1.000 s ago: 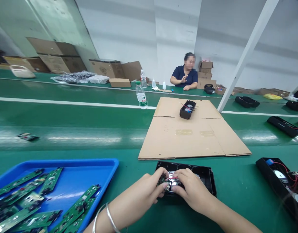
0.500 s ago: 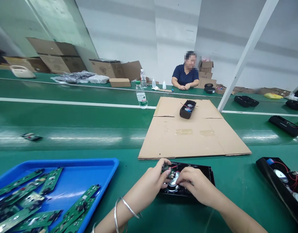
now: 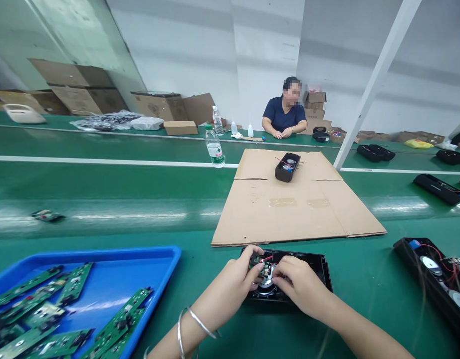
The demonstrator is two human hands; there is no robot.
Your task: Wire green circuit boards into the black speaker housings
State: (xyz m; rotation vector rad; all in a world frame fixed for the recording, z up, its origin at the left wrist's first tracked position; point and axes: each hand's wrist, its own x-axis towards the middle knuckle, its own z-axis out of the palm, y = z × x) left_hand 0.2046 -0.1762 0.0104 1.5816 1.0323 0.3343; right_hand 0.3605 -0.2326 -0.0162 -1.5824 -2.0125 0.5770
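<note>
On the green bench in front of me lies a black speaker housing [image 3: 319, 267] with its hollow side up. My left hand [image 3: 247, 271], silver bangles on its wrist, is closed on a small green circuit board [image 3: 266, 269] above the housing's left part. Just below the board shows a round silver speaker magnet [image 3: 266, 286]. My right hand [image 3: 298, 281] pinches at the board's right edge. Between its fingertips is something small and pale, too covered to name. A short red wire [image 3: 268, 258] runs beside the board.
A blue tray [image 3: 160, 269] of circuit boards stands at left. Beyond the housing lies a cardboard sheet [image 3: 301, 214] bearing another speaker housing [image 3: 287, 167]. A third open housing [image 3: 439, 284] is at right. A water bottle [image 3: 215, 152], a slanted white post [image 3: 375, 89] and a seated person [image 3: 284, 114] are farther back.
The view has shifted slightly. My left hand still holds the circuit board over the housing, and the right fingertips have moved only a little at its edge.
</note>
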